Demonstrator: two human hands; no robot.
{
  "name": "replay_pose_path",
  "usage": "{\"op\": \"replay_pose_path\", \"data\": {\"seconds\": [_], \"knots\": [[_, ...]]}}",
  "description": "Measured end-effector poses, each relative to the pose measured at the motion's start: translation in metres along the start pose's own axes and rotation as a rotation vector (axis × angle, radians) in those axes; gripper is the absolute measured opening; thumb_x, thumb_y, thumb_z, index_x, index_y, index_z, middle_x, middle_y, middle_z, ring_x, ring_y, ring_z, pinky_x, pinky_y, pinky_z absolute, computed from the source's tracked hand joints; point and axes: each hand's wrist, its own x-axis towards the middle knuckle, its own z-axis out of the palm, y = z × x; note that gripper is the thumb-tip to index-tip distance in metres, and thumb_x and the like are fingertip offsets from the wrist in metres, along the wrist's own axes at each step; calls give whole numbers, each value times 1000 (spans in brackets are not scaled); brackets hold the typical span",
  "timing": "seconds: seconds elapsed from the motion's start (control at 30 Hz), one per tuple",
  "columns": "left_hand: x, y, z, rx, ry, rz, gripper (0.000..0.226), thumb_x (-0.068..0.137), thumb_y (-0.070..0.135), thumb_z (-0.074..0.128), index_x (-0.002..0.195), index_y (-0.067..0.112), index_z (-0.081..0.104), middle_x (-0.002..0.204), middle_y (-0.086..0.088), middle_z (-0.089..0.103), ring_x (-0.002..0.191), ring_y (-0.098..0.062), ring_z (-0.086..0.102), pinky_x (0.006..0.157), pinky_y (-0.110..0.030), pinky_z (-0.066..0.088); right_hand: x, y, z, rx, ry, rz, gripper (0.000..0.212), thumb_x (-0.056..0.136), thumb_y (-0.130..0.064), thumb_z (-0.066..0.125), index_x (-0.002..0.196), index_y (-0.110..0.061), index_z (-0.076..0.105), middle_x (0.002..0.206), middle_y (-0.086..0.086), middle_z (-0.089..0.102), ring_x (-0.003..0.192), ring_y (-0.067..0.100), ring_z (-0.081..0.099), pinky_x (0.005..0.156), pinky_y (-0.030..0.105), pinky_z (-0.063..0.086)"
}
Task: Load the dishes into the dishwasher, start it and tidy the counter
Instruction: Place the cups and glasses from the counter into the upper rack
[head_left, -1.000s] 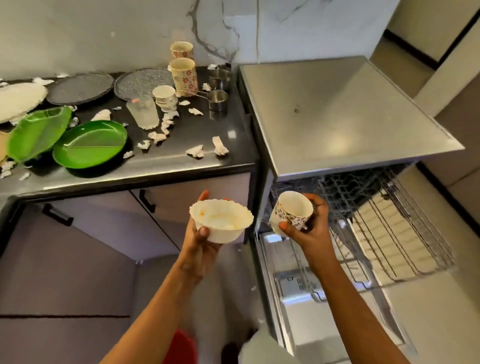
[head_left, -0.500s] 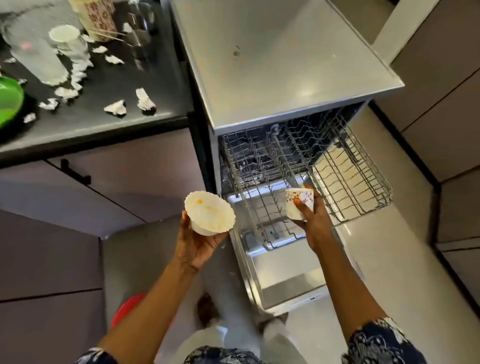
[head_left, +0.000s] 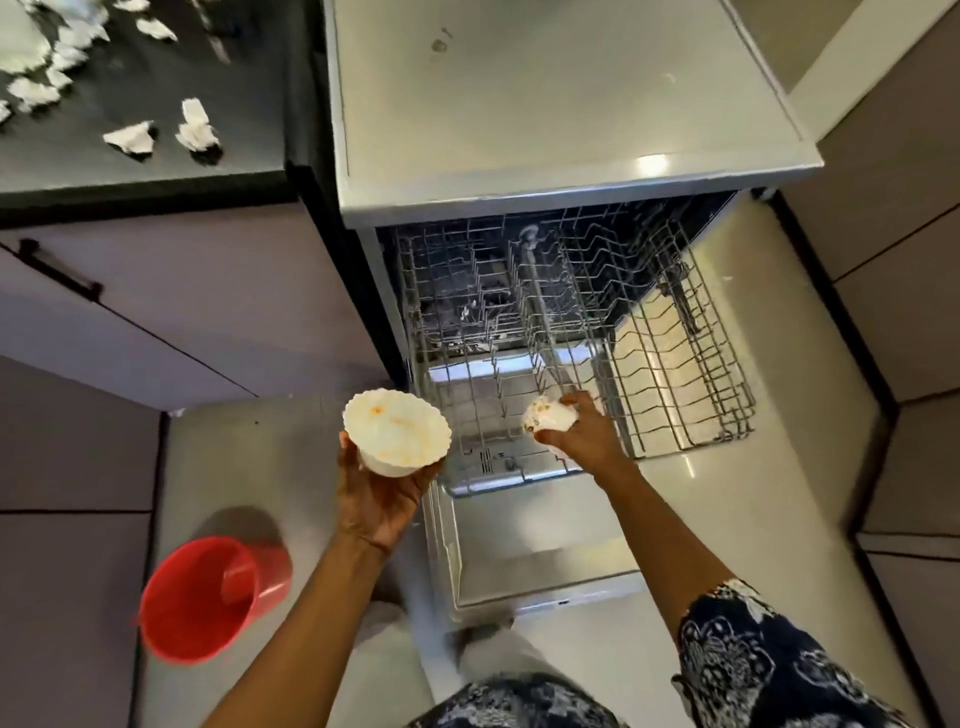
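Dark counter (head_left: 249, 104) at upper left, scattered with crumpled white paper scraps (head_left: 130, 137). Below, pale floor (head_left: 234, 457) bearing a red bucket (head_left: 208, 597), near the open dishwasher door (head_left: 519, 551).

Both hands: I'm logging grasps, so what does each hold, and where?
The left hand cups the white bowl under its base. The right hand grips the patterned cup round its side.

two hands (head_left: 379, 499) (head_left: 587, 436), one bowl (head_left: 396, 428), one cup (head_left: 548, 415), one red bucket (head_left: 197, 603), one dishwasher (head_left: 545, 104), one wire rack (head_left: 675, 364).
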Motion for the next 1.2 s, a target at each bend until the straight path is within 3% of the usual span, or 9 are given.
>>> {"op": "replay_pose_path", "data": {"seconds": [0.13, 0.27, 0.4, 0.67, 1.07, 1.2], "knots": [[-2, -13, -4, -15, 7, 27, 76, 26, 53, 92, 94, 22, 77, 105, -11, 71, 92, -31, 69, 65, -44, 59, 15, 2, 8, -284, -56, -113, 70, 67, -21, 83, 126, -15, 47, 123, 12, 53, 112, 29, 52, 86, 29, 43], [-2, -14, -8, -11, 24, 45, 76, 30, 53, 92, 98, 23, 76, 108, -11, 69, 95, -31, 68, 68, -45, 59, 28, -2, 22, -433, -122, -131, 76, 68, -22, 82, 132, -16, 41, 125, 18, 50, 113, 33, 51, 90, 33, 43], [1, -11, -12, 9, 28, 65, 73, 34, 55, 90, 99, 24, 76, 110, -10, 69, 98, -31, 67, 82, -50, 53, 28, 1, 33, -531, -140, -134, 75, 68, -25, 82, 131, -16, 42, 125, 17, 49, 114, 33, 49, 90, 34, 43], [0, -10, -14, 38, -20, 68, 72, 38, 56, 89, 102, 25, 75, 111, -10, 69, 101, -31, 66, 85, -48, 52, 23, 17, 51, -555, -35, -186, 74, 72, -24, 78, 134, -17, 38, 131, 13, 46, 122, 30, 39, 94, 33, 40], [3, -11, -24, 39, -10, 33, 74, 36, 56, 90, 101, 24, 75, 112, -10, 68, 102, -31, 66, 88, -48, 49, 41, 26, 69, -500, -99, -154, 73, 76, -20, 76, 137, -14, 38, 135, 15, 46, 124, 32, 44, 99, 41, 42], [4, -14, -25, 35, -15, 24, 75, 37, 55, 91, 103, 24, 74, 114, -10, 68, 103, -31, 66, 87, -48, 51, 44, 28, 59, -454, -184, -142, 83, 71, -24, 80, 139, -13, 35, 135, 14, 47, 124, 33, 46, 100, 41, 42]]}}
